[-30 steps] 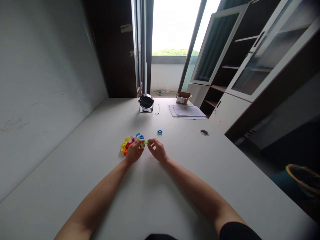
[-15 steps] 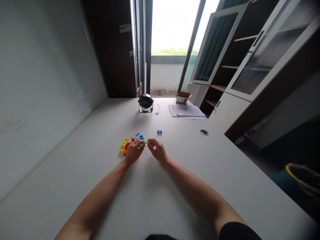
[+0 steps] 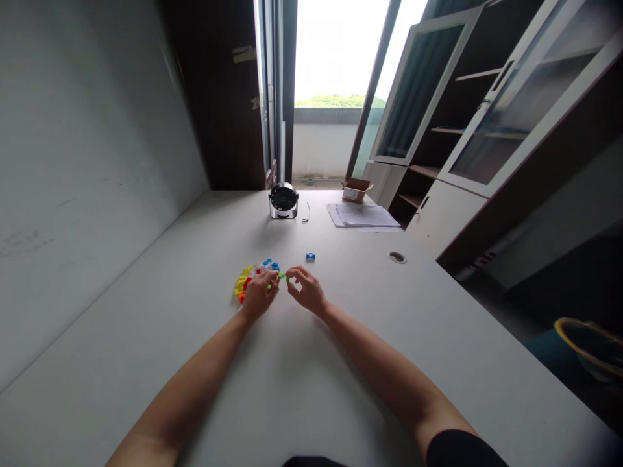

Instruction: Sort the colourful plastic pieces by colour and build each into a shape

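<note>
Between my hands is a small bright green plastic piece (image 3: 283, 277), too small to make out its exact shape. My left hand (image 3: 260, 293) pinches its left side, and my right hand (image 3: 306, 290) has thumb and fingertips closed on its right side. Just left of and partly behind my left hand lies a pile of small plastic pieces (image 3: 241, 283) in yellow, red, orange, white and blue. A single blue piece (image 3: 310, 257) sits apart on the table, beyond my right hand.
On the white table (image 3: 292, 376) stands a round black device (image 3: 283, 200) in a silver frame, with a thin cord (image 3: 306, 214) beside it. Papers (image 3: 365, 216) and an open cardboard box (image 3: 356, 191) lie at the back right, near a cable hole (image 3: 397, 257). A wall (image 3: 97, 162) borders the left.
My fingers have shifted slightly around the green piece, and its right part now looks turned downward. The pile and the lone blue piece have stayed put.
</note>
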### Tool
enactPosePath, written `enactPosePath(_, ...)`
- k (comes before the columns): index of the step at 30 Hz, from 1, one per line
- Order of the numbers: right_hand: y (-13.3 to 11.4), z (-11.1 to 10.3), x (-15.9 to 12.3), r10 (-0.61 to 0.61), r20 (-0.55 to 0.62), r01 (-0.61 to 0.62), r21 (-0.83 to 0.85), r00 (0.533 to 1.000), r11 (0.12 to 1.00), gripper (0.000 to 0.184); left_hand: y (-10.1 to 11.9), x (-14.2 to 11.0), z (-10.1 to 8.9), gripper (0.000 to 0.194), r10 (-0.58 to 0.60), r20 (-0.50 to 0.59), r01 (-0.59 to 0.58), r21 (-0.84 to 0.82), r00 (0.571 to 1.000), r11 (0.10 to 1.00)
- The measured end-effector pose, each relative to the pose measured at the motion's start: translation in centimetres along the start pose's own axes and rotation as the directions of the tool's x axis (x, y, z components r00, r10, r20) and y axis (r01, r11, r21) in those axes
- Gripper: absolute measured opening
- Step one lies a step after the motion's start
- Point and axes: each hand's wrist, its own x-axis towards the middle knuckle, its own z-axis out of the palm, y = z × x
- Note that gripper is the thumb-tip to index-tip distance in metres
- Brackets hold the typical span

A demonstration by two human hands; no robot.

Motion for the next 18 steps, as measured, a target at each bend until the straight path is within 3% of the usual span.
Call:
enactPosePath(3,2.3,-1.0,0.8,0.059,-0.071,-0.065,-0.075,0.996,0.995,0.023,-0.2,0.1,0.2,0.020,-0.016,-0.012,0.016,0.056,1.000,0.998)
enactPosePath(6,5.7,-2.8,1.2,0.217,-0.204,-0.258,-0.205,0.955,0.944,0.022,-0.4,0.2,0.4,0.018,-0.019,0.001,0.019,0.127,1.000,0.992)
enactPosePath(11,10.4,-5.7,0.0,0.506,-0.336,-0.608,-0.433,0.794,0.665,0.015,-0.7,0.2,0.6,0.015,-0.001,0.029,-0.005,0.223,1.000,0.975)
enactPosePath(14,11.4,-6.1,-0.7,0.587,-0.347,-0.673,-0.503,0.731,0.541,0.013,-0.6,0.1,0.6,0.014,-0.003,0.050,-0.010,0.263,0.999,0.965)
enactPosePath(18,11.6,-5.6,-0.8,0.597,-0.354,-0.678,-0.543,0.720,0.496,0.017,-0.6,0.0,0.6,0.015,0.005,0.084,-0.027,0.265,0.996,0.964)
